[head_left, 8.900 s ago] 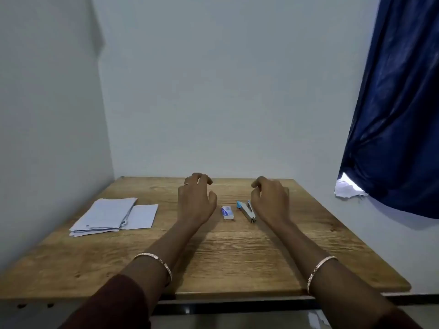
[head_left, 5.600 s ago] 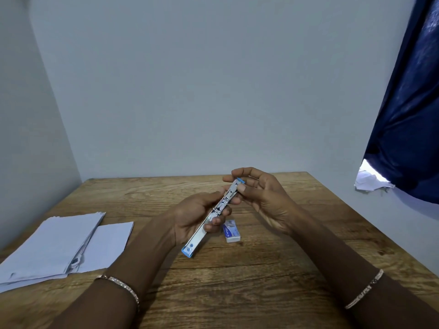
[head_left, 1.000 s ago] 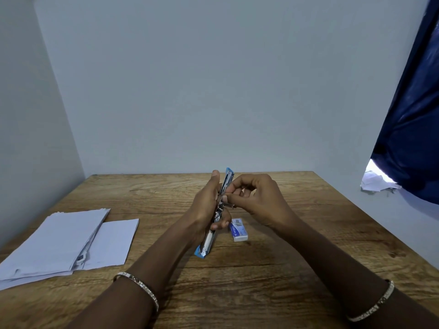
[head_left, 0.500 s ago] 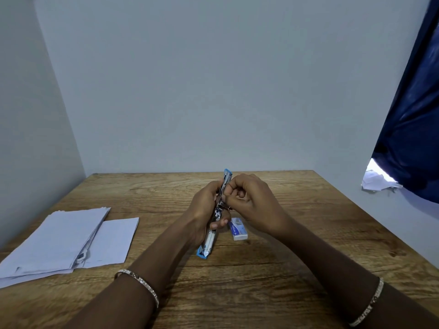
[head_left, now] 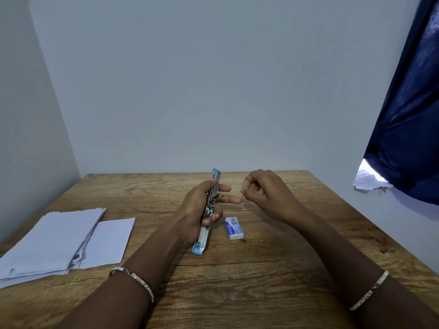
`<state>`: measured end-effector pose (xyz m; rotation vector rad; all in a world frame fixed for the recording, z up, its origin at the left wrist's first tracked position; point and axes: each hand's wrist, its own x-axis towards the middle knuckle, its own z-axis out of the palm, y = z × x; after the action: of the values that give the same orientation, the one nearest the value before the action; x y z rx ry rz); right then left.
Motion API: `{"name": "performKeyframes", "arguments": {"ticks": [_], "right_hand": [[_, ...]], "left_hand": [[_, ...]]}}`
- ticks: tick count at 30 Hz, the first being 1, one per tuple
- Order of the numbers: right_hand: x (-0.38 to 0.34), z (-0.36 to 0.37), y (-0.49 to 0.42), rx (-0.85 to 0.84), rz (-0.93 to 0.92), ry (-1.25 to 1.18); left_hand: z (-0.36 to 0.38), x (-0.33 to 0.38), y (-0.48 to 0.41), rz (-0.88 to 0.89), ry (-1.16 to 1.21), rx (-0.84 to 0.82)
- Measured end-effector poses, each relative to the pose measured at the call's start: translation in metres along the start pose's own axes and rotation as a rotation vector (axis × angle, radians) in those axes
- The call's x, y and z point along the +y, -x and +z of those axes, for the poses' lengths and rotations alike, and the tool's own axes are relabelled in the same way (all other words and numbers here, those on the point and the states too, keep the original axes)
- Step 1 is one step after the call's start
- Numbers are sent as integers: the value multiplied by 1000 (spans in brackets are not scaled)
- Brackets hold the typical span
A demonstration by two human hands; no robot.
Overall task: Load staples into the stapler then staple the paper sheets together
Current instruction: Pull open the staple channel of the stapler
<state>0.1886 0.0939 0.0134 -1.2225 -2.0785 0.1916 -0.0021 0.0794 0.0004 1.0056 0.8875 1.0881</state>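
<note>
My left hand (head_left: 197, 210) grips the stapler (head_left: 208, 211), swung open into one long strip, above the middle of the bench (head_left: 237, 281); my palm hides much of its length, and its tiny hinge parts are hard to make out. My right hand (head_left: 263, 193) hovers beside it, fingers curled loosely around nothing I can see. The staple box (head_left: 234, 228) lies just beneath. Paper sheets (head_left: 59, 238) run off the left edge.
</note>
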Motion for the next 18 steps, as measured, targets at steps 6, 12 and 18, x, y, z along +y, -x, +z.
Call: {"name": "performKeyframes", "arguments": {"ticks": [6, 12, 18], "right_hand": [[15, -6, 2, -338, 137, 225], [23, 0, 1, -413, 188, 209], [27, -2, 0, -361, 160, 131]], "left_hand": [[-4, -2, -4, -2, 7, -2], [-7, -3, -7, -6, -3, 58], [-9, -3, -5, -19, -22, 117]]}}
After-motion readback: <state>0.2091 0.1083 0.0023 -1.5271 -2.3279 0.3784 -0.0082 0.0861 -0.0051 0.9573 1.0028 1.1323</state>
